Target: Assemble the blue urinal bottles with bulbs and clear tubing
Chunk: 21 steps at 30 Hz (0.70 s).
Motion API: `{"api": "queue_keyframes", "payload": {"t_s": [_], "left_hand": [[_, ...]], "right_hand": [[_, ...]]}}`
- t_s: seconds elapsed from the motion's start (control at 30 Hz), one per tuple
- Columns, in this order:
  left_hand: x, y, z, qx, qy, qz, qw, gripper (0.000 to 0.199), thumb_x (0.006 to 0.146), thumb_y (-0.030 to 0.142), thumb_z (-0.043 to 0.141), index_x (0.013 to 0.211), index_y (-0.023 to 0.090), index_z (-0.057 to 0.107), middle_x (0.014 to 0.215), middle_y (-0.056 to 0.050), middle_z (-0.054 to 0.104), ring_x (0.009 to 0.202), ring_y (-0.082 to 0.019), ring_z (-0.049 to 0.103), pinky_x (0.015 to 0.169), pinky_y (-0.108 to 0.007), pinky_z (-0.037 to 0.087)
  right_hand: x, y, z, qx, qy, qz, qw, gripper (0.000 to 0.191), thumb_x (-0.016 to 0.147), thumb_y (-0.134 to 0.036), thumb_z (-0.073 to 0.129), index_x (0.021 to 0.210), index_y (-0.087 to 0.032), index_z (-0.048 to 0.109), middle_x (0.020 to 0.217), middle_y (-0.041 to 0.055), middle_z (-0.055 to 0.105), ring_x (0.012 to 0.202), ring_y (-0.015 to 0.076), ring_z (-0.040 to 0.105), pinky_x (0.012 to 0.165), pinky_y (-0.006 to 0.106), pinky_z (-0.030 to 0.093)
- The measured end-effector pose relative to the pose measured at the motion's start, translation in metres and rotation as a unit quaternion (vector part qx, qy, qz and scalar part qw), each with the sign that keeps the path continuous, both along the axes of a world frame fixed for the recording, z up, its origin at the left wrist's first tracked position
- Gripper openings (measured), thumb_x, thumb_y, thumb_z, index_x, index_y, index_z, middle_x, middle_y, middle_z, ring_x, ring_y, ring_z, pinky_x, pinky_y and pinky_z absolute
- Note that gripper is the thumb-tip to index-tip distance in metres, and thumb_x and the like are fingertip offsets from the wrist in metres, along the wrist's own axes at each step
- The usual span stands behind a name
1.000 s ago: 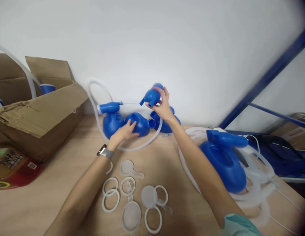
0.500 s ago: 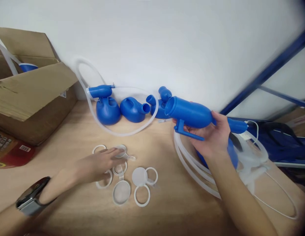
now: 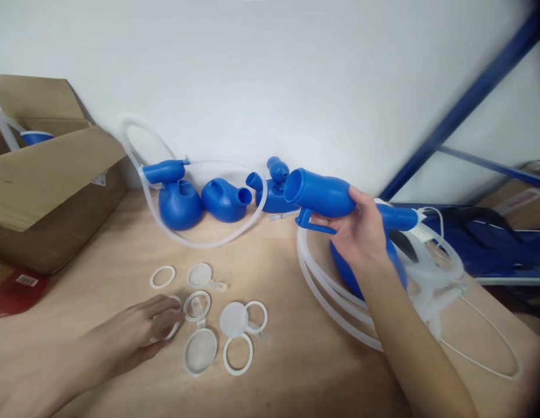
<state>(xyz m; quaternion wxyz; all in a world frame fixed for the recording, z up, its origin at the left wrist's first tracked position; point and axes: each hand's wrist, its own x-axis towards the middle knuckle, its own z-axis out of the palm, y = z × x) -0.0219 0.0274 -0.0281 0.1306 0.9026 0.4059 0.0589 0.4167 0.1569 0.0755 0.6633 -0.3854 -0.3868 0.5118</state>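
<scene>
My right hand (image 3: 368, 232) grips a blue urinal funnel (image 3: 324, 193), a hollow plastic piece with its wide round mouth facing left and a thin blue bracket beneath. Low over the table, my left hand (image 3: 141, 328) has its thumb and fingers apart around a white ring (image 3: 176, 328), which they partly cover. Whether they pinch it cannot be seen. Close by lie another white ring (image 3: 162, 277), a tabbed round cap (image 3: 200, 275), a larger cap (image 3: 200, 352), a pale disc (image 3: 234, 319) and a front ring (image 3: 238, 354).
Blue urinal bottles (image 3: 180, 206) stand along the wall, one with a looping clear hose (image 3: 204, 244). Behind my right arm is another blue bottle (image 3: 348, 270) with coiled hose (image 3: 330, 316). An open cardboard box (image 3: 56, 191) and a red package (image 3: 17, 290) sit at left.
My left hand has drawn back toward the left, uncovering the tabbed cap, and now sits over the ring. The right hand keeps its hold on the funnel. The whole view has shifted slightly.
</scene>
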Motion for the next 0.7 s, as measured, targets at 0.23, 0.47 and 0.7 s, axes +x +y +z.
{"api": "queue_keyframes", "payload": {"t_s": [0.23, 0.47, 0.7], "left_hand": [[0.092, 0.046, 0.092, 0.127, -0.354, 0.08, 0.923, 0.053, 0.095, 0.034, 0.075, 0.146, 0.044, 0.063, 0.14, 0.001, 0.073, 0.119, -0.027, 0.074, 0.097, -0.037, 0.067], [0.162, 0.079, 0.09, 0.093, -0.567, -0.017, 0.818, 0.049, 0.095, 0.025, 0.078, 0.142, 0.034, 0.069, 0.14, -0.009, 0.072, 0.129, -0.028, 0.069, 0.095, -0.036, 0.068], [0.151, 0.086, 0.079, 0.185, -0.496, -0.035, 0.848, 0.059, 0.093, 0.02, 0.078, 0.149, 0.033, 0.062, 0.143, -0.009, 0.07, 0.128, -0.027, 0.069, 0.091, -0.034, 0.069]], "right_hand": [[-0.024, -0.028, 0.004, 0.055, -0.034, 0.01, 0.998, 0.121, 0.074, -0.038, 0.084, 0.164, -0.049, 0.003, 0.109, -0.0008, 0.068, 0.105, 0.0281, 0.075, 0.086, 0.048, 0.068], [-0.04, -0.047, -0.007, 0.09, -0.102, 0.113, 0.984, 0.113, 0.076, -0.055, 0.085, 0.158, -0.049, 0.007, 0.122, 0.0048, 0.07, 0.109, 0.03, 0.073, 0.084, 0.048, 0.067], [-0.03, -0.037, -0.01, 0.083, -0.131, 0.124, 0.98, 0.065, 0.069, -0.055, 0.094, 0.109, -0.036, 0.046, 0.112, -0.0001, 0.066, 0.096, 0.0228, 0.07, 0.072, 0.036, 0.064]]}}
